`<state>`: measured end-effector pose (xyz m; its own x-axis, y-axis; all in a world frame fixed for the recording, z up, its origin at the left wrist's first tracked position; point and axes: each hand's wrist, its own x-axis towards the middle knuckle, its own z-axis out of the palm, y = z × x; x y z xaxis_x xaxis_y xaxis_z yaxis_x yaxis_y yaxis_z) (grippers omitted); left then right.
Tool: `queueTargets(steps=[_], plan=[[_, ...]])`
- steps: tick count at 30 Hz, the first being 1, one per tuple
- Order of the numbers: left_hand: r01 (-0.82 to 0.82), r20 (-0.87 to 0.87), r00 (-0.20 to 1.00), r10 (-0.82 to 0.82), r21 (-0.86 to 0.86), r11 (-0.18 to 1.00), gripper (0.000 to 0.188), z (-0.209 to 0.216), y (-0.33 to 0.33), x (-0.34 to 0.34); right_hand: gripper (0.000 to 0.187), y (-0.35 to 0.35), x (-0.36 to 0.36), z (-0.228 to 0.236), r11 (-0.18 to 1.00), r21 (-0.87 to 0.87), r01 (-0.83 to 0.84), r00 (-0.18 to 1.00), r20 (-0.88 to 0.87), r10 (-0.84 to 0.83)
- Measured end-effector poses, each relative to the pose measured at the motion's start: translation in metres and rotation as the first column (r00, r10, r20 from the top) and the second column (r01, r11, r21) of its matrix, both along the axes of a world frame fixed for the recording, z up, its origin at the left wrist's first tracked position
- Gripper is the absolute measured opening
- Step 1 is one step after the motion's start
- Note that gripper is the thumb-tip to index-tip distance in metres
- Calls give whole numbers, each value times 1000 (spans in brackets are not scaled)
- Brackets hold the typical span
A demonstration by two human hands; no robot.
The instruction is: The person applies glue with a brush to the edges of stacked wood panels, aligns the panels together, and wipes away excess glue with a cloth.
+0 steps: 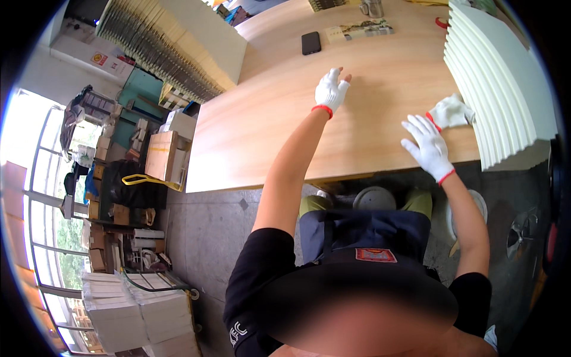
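Above the wooden tabletop (267, 128), my left hand (331, 92) reaches forward in a white knit glove with a red cuff. Two bare fingertips poke out of it, held apart, and nothing shows in its grasp. My right hand (428, 147), gloved in white as well, is spread over the table near its front edge, its fingers stretched out and holding nothing. Just beyond it lies a crumpled white work glove (451, 113) with a red cuff, close against a tall stack of white layered boards or booklets (493, 89). Whether my right fingertips touch the tabletop, I cannot tell.
At the back left rises another tall stack with dark, ridged edges (172, 47). A black phone (310, 43), a printed sheet (360, 30) and a metal mug (372, 8) sit toward the far side. A loaded cart (140, 309) stands on the floor at left.
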<state>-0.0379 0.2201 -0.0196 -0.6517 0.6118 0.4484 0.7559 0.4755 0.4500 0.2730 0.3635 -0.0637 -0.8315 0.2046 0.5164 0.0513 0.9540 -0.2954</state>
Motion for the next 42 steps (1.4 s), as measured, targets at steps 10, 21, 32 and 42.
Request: queueTargets(steps=[10,21,32,42], plan=[[-19,-261,962,-80,-356,934,46,44,151,-157,37,-10,-16,32,986,-162,-31,996,-85,18],[90,-23,992,-122,-536,839,45,40,202,-225,42,1,-25,38,965,-258,-44,999,-5,44],[203,149,978,-144,-532,822,43,63,204,-248,42,4,-29,42,964,-266,-18,999,39,30],[-21,-266,950,-166,-582,813,27,57,202,-230,42,0,-26,42,965,-262,-11,1000,2,12]])
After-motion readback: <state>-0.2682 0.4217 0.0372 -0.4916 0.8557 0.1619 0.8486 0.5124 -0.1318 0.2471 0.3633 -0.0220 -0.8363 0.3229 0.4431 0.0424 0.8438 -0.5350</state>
